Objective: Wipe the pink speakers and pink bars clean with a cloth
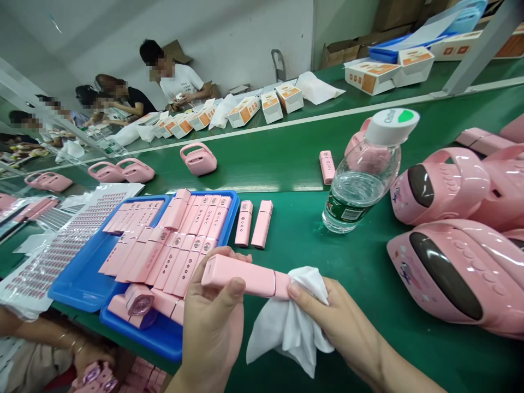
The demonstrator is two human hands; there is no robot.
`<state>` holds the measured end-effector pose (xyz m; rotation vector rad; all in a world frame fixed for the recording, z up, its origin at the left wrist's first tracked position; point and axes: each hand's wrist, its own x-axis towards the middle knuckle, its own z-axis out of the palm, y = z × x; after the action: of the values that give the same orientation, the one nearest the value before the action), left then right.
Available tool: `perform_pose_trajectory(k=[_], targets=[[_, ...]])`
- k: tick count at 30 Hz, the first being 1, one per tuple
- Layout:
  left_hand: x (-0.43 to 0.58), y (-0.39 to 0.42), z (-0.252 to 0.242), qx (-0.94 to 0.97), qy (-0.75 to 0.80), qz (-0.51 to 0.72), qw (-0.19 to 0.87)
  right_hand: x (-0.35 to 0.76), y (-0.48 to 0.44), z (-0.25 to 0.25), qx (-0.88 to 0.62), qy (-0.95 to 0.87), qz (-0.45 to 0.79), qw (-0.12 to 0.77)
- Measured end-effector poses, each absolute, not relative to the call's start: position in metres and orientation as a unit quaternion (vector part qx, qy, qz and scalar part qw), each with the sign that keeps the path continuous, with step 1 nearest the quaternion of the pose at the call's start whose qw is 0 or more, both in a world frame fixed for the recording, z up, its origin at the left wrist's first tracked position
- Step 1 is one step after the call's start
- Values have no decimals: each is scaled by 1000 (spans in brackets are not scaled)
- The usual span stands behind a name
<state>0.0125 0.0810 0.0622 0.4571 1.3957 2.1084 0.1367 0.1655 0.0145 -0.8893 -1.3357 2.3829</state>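
My left hand (215, 322) is closed around a pink stick-shaped device (241, 275) with rounded edges and a thin shiny band near its right end. It lies almost level over the green table. A crumpled white cloth (282, 333) is gripped in my right hand (347, 322), which pinches the device's right end with it; the thumb rests on that end. Two similar pink devices (262, 224) lie side by side beyond my hands. To the left, blue trays (77, 284) hold several more, stacked in rows; one (140, 300) shows a meshed end.
A water bottle (354, 185) with a white cap stands right of centre. Large glossy pink cases (442, 273) crowd the right side. A green conveyor (254, 158) carries pink handled units (198, 158). White-orange boxes (243, 112) line the far bench. Another person's hand (94, 355) is at lower left.
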Motion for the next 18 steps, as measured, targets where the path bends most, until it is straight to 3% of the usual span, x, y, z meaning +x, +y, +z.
perform_pose_trajectory(k=[9,18], targets=[[5,89,61,165,562,773,244,131,160,0,-329,-490,797,127],[-11,110,75,-100,434,841,307,139,186,-12,-439,-454,738,237]])
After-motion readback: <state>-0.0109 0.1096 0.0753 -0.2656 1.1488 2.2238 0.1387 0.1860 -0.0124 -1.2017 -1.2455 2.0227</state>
